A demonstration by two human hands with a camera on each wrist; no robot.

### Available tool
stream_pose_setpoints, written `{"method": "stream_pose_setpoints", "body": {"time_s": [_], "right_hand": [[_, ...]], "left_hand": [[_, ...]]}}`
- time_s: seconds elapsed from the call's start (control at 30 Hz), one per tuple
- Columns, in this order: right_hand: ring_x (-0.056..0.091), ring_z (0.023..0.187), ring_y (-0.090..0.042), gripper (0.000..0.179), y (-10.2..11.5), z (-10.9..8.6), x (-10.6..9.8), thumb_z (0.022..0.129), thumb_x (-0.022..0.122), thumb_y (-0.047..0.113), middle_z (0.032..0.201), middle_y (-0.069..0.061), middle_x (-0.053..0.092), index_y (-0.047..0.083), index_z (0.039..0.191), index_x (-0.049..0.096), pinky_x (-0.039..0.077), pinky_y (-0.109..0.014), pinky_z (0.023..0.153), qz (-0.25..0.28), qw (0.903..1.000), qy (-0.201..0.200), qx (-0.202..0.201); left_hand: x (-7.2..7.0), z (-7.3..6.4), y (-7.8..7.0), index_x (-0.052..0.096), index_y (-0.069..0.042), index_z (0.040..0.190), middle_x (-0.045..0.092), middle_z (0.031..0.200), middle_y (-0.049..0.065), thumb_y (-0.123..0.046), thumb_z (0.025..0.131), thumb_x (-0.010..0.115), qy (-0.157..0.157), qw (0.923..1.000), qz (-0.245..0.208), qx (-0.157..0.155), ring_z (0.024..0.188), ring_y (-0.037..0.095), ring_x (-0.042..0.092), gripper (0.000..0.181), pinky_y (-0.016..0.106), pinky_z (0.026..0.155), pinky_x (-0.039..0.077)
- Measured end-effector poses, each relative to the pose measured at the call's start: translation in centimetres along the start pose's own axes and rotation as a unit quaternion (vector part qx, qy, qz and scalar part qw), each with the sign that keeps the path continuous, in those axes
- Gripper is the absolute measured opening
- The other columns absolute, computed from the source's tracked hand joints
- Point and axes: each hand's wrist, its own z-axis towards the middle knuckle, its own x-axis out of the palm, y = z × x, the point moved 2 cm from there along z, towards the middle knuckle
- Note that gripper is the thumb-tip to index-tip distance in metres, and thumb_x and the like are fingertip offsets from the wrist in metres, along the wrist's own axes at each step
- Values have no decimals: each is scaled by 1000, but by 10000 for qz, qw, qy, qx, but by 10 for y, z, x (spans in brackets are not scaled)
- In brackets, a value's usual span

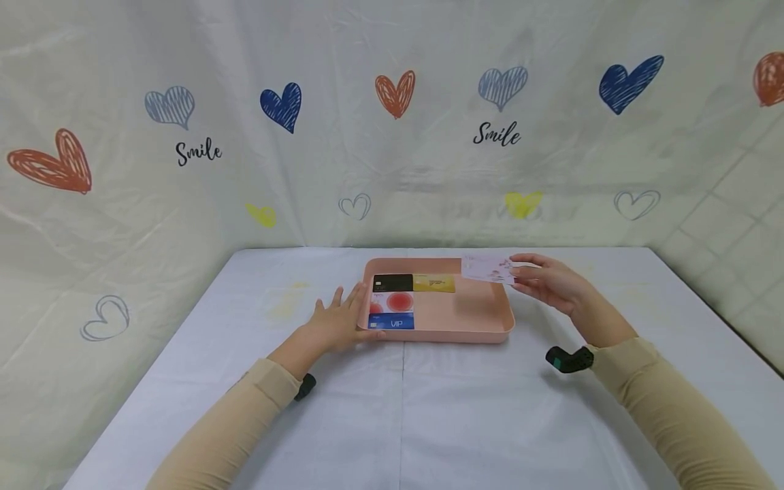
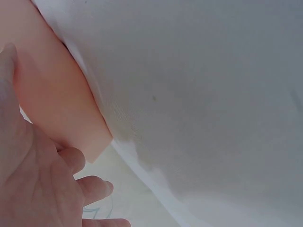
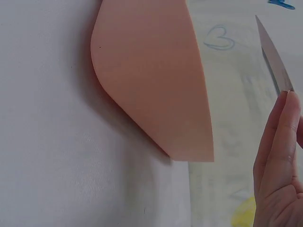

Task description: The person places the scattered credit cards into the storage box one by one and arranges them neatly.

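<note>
My right hand [image 1: 551, 286] pinches a pale pink card [image 1: 484, 268] by its right end, above the far right corner of the pink tray [image 1: 471, 313]. From the right wrist, that card [image 3: 274, 59] shows nearly edge-on at the fingertips. On the tray's left side rests my left hand [image 1: 339, 321], fingers spread and the thumb at the near left corner. Inside the tray's left part lie a black card [image 1: 392, 283], a gold card [image 1: 435, 283] to its right, a white card with red circles [image 1: 398, 302] and a blue VIP card [image 1: 392, 320].
A white cloth [image 1: 401, 408] covers the table under the tray. Behind it hangs a pale sheet [image 1: 337, 156] printed with hearts and "Smile". Each wrist wears a small black device, such as the right one [image 1: 569, 359].
</note>
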Motion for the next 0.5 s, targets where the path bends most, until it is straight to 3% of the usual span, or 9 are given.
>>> {"method": "stream_pose_setpoints", "body": {"time_s": [0.2,0.5], "right_hand": [[70,87,-12,16,0,5,11,105,56,3,103,-2,67,15,110,64,58,-23,81,-183,9998,43,-15],[64,84,-10,18,-5,16,33,105,55,6,98,-1,63,9,123,53,57,-21,80,-853,9960,274,-76]], "left_hand": [[1,1,2,1,-13,166,6,172,6,-71,91,60,-7,10000,-6,10,155,42,4,111,71,117,9],[3,3,3,1,-13,166,6,172,6,-71,91,60,-19,10000,-18,32,155,42,3,112,71,116,8]]}}
